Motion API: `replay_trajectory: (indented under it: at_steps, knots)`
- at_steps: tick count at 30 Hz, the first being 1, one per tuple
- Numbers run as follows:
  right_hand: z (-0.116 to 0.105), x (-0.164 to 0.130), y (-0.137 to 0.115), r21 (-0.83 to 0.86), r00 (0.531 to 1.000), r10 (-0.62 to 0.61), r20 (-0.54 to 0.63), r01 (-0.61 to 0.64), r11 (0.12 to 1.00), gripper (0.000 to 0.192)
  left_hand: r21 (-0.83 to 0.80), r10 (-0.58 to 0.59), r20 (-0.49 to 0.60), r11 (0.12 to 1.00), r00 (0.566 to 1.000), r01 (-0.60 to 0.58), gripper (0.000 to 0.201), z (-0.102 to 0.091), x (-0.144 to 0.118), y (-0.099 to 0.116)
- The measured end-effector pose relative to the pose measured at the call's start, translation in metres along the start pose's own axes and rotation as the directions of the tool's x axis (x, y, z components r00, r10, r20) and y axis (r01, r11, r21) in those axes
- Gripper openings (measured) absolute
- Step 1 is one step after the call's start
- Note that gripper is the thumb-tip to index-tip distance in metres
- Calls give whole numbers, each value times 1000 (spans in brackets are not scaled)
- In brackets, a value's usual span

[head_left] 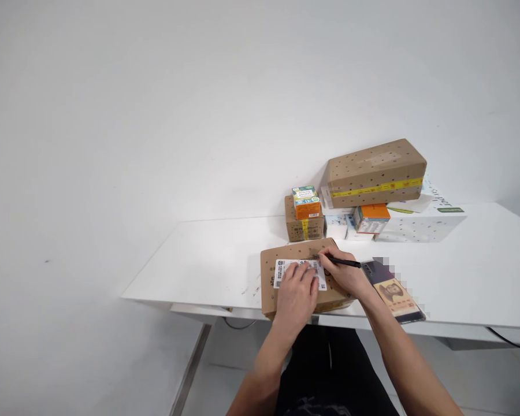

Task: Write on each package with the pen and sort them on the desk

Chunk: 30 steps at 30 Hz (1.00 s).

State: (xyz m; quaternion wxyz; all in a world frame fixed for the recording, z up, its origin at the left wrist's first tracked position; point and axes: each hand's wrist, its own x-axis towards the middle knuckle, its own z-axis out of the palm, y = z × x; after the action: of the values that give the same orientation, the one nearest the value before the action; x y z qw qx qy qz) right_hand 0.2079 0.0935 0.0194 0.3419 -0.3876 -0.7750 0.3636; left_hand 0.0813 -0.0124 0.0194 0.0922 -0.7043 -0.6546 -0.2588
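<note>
A brown cardboard box [269, 300] lies at the front edge of the white table, with a white printed label [281, 270] on its top. My left hand [295, 289] rests flat on the label, fingers spread and partly covering the print. In my right hand [340, 267] is a black pen [345, 262], gripped between thumb and fingers. Its tip points left, at the upper edge of the label near the middle of the box; whether it touches cannot be made out. Just right of my right wrist lies a smartphone [379, 276] in a case with a picture on it.
Along the wall on the white table [190, 254] stand a small brown carton [292, 231] with an orange-and-green box [307, 209] on it, a long taped carton [372, 170], another orange box [372, 218] and a large white box [420, 226]. A black cable [509, 341] hangs at the right edge.
</note>
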Motion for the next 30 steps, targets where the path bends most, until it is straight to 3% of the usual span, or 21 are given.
replay_trajectory:
  at_steps: [18,23,25,27,29,30]
  knots:
    - [1,-2,-1,68,1000,-2,-16,3,998,20,2,-3,-20,1000,1000,3,19,-2,0,1]
    - [-3,-5,-3,229,989,103,-105,-77,970,21,11,-2,0,1000,1000,2,20,-2,-1,1]
    - [-6,-8,-1,368,954,187,-236,-91,925,24,18,-8,2,1000,1000,8,20,-1,-1,1]
    - [-9,-12,7,466,878,261,-402,-49,884,25,17,-9,-3,1000,1000,9,20,-1,-2,1]
    - [-11,-18,23,470,797,307,-521,-33,882,24,13,-6,-9,1000,1000,6,20,-2,-2,1]
    - [-11,-21,34,427,778,308,-548,-56,902,24,12,-5,-11,1000,1000,6,20,-2,-2,1]
